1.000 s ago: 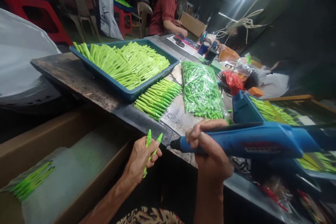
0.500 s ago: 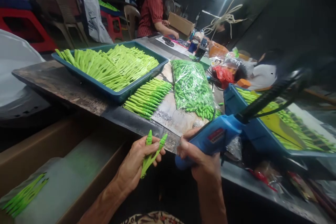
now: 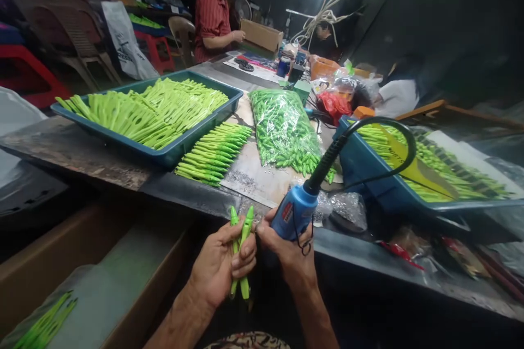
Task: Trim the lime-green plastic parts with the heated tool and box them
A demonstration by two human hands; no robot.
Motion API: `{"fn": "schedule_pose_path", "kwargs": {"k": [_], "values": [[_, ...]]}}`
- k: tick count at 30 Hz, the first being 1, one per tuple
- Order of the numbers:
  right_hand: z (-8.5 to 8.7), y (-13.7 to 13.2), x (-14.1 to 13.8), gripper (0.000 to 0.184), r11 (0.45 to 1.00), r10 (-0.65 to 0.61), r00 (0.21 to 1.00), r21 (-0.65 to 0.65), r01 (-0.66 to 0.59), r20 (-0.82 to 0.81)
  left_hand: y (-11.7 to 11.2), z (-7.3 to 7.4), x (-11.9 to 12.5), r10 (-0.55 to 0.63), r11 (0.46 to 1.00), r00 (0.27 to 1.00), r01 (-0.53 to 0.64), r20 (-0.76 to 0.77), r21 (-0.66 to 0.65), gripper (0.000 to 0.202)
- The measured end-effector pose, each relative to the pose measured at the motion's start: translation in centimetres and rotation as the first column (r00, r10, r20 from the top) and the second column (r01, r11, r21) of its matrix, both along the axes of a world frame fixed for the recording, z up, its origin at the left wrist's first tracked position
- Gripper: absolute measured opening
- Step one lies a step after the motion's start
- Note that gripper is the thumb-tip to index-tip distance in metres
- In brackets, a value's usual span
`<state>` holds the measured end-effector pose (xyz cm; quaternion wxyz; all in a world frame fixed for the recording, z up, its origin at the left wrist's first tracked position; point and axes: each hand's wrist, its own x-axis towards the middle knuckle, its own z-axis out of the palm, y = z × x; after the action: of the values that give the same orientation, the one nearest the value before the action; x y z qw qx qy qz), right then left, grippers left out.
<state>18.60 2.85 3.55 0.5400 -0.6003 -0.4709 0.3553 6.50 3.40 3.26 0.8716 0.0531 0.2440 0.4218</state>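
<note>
My left hand (image 3: 223, 256) is closed around two slim light-green plastic pieces (image 3: 246, 232) with pointed darker-green tips, which cross each other and point up. Beside it, my right hand (image 3: 286, 251) grips a blue corded electric screwdriver (image 3: 295, 211); its black cable rises from the far end, and my fingers hide the working end. Just beyond my hands, at the table edge, lies a neat row of similar green pieces (image 3: 213, 155). A clear bag of small green tips (image 3: 284, 128) lies to the right of that row.
A blue tray (image 3: 167, 155) heaped with light-green strips stands left; another blue tray (image 3: 352, 166) sits right. Small plastic bags (image 3: 347, 211) lie near the screwdriver. Below left, an open carton (image 3: 135, 305) contains green pieces. Across the table is a person in a red striped shirt (image 3: 212, 19).
The screwdriver has swung more upright and come closer to my left hand. The two green pieces now stand steeper and cross. The person opposite has raised a hand off the table.
</note>
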Motion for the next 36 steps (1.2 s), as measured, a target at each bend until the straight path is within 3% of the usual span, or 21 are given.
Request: {"fn": "schedule_pose_path", "kwargs": {"k": [6, 12, 19, 26, 36], "values": [[-0.1, -0.3, 0.0, 0.017, 0.997, -0.053, 0.985, -0.038, 0.060, 0.162, -0.2, -0.6, 0.8, 0.015, 0.996, 0.995, -0.006, 0.095, -0.091, 0.056], [0.4, -0.5, 0.1, 0.013, 0.995, -0.006, 0.968, 0.102, -0.020, 0.252, -0.4, -1.3, 1.1, 0.038, 0.993, 0.992, -0.024, 0.122, -0.111, 0.057], [0.7, -0.5, 0.1, 0.010, 0.984, 0.067, 0.978, 0.151, -0.098, 0.198, -0.5, -1.2, 1.2, 0.062, 0.986, 0.997, -0.054, 0.044, -0.158, 0.052], [-0.7, -0.9, -0.3, 0.011, 0.984, 0.030, 0.975, 0.166, -0.068, 0.220, -0.6, -0.9, 1.4, 0.092, 0.983, 0.994, -0.101, -0.067, -0.155, 0.038], [-0.3, -0.8, -1.1, 0.013, 0.982, 0.045, 0.979, 0.169, -0.079, 0.198, -0.9, -1.4, 1.1, 0.116, 0.981, 0.981, -0.138, -0.156, -0.136, 0.024]]}}
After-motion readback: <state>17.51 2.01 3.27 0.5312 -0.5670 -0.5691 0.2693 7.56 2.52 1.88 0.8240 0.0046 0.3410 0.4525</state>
